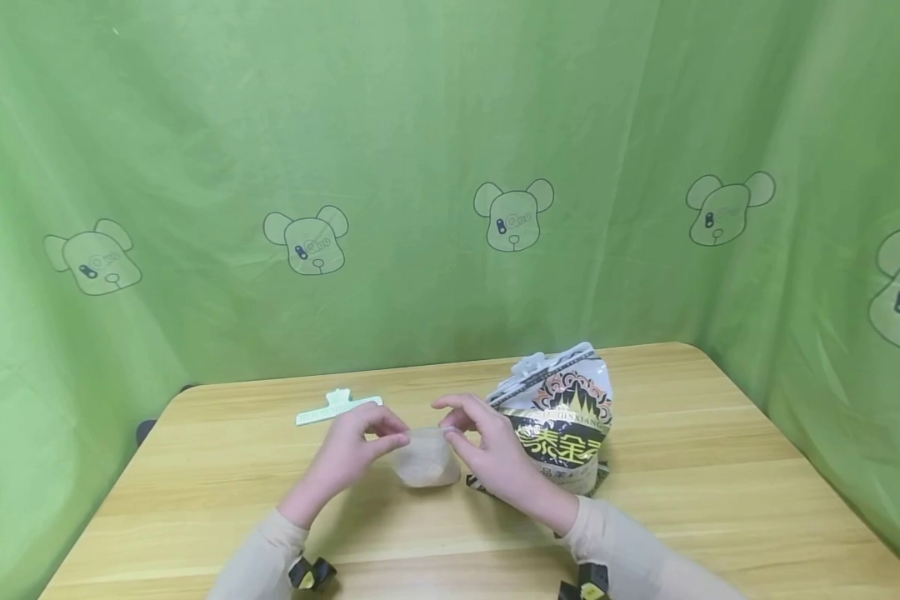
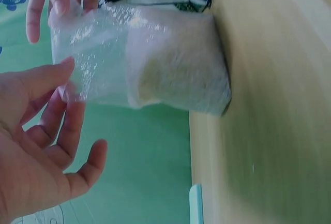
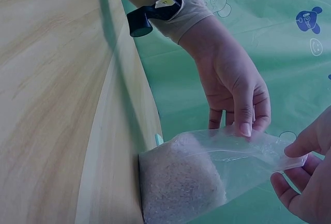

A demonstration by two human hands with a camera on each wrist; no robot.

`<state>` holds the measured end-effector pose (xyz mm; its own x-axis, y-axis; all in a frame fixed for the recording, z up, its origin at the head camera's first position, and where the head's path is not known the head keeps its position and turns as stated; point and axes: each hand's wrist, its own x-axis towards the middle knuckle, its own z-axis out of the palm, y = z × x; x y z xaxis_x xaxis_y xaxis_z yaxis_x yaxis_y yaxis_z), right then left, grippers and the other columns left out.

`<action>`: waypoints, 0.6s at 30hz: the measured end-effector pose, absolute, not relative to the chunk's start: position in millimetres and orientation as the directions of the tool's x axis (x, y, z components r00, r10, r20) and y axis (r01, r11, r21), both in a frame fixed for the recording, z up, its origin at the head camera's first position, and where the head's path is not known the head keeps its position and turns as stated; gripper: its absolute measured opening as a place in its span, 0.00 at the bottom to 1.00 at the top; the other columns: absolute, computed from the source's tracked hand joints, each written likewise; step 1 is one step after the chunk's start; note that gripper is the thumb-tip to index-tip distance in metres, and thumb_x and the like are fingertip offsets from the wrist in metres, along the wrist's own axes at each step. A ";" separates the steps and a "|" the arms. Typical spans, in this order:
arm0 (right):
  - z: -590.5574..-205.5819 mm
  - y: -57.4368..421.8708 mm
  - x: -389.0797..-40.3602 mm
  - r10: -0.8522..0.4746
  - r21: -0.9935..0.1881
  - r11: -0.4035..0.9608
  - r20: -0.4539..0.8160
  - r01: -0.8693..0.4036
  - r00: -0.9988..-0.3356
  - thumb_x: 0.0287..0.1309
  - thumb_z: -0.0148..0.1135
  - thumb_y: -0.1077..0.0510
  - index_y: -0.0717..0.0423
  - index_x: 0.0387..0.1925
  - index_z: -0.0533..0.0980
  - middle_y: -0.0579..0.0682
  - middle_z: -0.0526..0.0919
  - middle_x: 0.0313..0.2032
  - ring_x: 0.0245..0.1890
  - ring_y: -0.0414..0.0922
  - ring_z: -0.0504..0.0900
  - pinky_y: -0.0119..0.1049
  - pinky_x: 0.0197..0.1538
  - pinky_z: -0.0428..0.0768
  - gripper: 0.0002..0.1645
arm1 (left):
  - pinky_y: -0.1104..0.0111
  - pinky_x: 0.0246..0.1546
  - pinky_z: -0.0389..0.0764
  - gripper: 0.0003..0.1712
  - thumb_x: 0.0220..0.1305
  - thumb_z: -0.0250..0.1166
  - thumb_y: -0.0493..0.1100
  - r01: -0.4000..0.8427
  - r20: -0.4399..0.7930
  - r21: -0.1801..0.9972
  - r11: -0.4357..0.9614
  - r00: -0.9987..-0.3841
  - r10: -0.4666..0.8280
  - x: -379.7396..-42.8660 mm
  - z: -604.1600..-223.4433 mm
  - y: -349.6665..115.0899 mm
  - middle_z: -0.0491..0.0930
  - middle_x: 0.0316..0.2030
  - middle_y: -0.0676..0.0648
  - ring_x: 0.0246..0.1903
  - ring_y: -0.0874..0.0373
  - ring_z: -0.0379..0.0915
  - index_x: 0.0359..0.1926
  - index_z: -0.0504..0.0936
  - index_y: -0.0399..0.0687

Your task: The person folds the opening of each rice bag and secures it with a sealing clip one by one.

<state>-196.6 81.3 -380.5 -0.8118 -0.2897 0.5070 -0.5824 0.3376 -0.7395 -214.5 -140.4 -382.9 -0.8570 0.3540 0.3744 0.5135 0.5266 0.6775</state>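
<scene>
Between the two hands a clear plastic bag of rice [image 1: 427, 460] stands on the table, its lower part filled with white grains [image 3: 178, 182]. My left hand [image 1: 356, 446] pinches one upper corner of the bag between thumb and fingers. The opposite upper corner is pinched by my right hand [image 1: 487, 446]. In the left wrist view the see-through top of the bag [image 2: 93, 53] is stretched between both hands. Just behind the left hand lies a mint-green bag clip [image 1: 337, 406]. A printed rice sack [image 1: 570, 417] stands right beside the right hand, partly hidden by it.
A pale clip [image 1: 536, 364] sits on the folded top of the printed sack. The wooden table [image 1: 682, 517] reaches back to a green curtain [image 1: 420, 167] with bear-head prints, which also hangs along both sides.
</scene>
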 end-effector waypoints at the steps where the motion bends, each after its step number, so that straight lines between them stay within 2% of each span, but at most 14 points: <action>1: -380.5 81.3 -196.7 -0.290 -0.740 0.338 0.506 -0.582 -0.812 0.57 0.62 0.71 0.56 0.53 0.75 0.48 0.83 0.36 0.37 0.42 0.83 0.37 0.50 0.83 0.22 | 0.71 0.40 0.82 0.04 0.56 0.71 0.41 0.518 0.372 0.676 0.524 -0.854 0.365 -215.4 -382.9 -141.9 0.84 0.31 0.54 0.32 0.66 0.78 0.34 0.85 0.50; 18: -381.5 82.2 -197.9 -0.287 -0.746 0.341 0.498 -0.573 -0.819 0.56 0.62 0.71 0.57 0.53 0.75 0.48 0.83 0.37 0.38 0.42 0.83 0.38 0.51 0.83 0.22 | 0.72 0.40 0.84 0.07 0.58 0.67 0.32 0.512 0.313 0.723 0.464 -0.842 0.440 -222.2 -385.9 -151.9 0.85 0.35 0.46 0.34 0.62 0.81 0.38 0.85 0.44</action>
<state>-197.9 82.2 -381.5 -0.8187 -0.2866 0.4976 -0.5725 0.3410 -0.7456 -222.2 -151.9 -385.9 -0.8417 0.4396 0.3134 0.5117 0.4643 0.7230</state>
